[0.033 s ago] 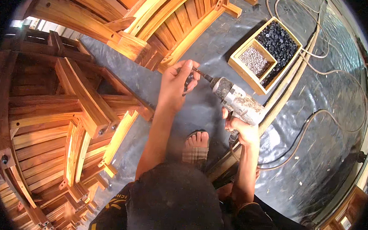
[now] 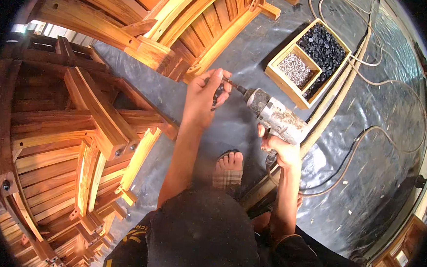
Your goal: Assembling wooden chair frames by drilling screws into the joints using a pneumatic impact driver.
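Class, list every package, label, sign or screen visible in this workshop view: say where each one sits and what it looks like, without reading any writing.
Open wooden box: on the grey sheet, upper right of the hands; rectangular, pale wood, two compartments, one with black fasteners, one with silvery ones.
Printed yellow lettering: on the person's black shirt at the bottom edge; small, curved.
No signs or screens in view.

Stacked wooden chair frames [image 2: 77,125] stand left; a two-compartment wooden box [image 2: 310,61] of screws lies beside coiled cable [image 2: 370,133].
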The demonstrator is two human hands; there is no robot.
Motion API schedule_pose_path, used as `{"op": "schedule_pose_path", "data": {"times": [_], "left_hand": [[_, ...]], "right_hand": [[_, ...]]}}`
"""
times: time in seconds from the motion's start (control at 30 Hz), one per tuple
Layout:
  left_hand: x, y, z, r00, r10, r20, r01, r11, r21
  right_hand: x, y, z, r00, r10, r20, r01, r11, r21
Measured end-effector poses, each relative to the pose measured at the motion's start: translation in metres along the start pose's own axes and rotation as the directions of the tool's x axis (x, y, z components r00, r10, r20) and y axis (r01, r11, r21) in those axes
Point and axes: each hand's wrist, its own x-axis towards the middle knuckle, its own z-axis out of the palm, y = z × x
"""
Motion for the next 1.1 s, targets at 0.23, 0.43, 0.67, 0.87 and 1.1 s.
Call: {"op": "schedule_pose_path", "data": {"times": [0.23, 0.43, 0.67, 0.87, 1.1], "left_hand": [[-0.008, 0.004, -0.001, 0.994, -0.077, 0.079, 0.096, 0.955, -0.281], [-0.008, -0.005, -0.014, 0.954, -0.241, 0.176, 0.296, 0.701, -0.648], [-0.003, -0.017, -0.025, 0.946, -0.283, 0.161, 0.311, 0.643, -0.700], [-0.002, -0.022, -0.031, 0.928, -0.301, 0.219, 0.368, 0.641, -0.673], [-0.003, -0.030, -0.035, 0.956, -0.281, 0.088, 0.282, 0.791, -0.543]], "right_hand": [[0.002, 0.016, 0.009, 0.998, -0.050, -0.041, 0.051, 0.999, 0.014], [0.002, 0.017, 0.007, 0.998, -0.056, -0.019, 0.056, 0.997, 0.044], [0.001, 0.010, 0.007, 0.998, -0.063, -0.026, 0.063, 0.998, -0.009], [0.001, 0.006, 0.008, 0.999, -0.033, -0.025, 0.033, 0.999, 0.026], [0.001, 0.013, 0.002, 0.997, -0.028, 0.067, 0.022, 0.995, 0.094]]}}
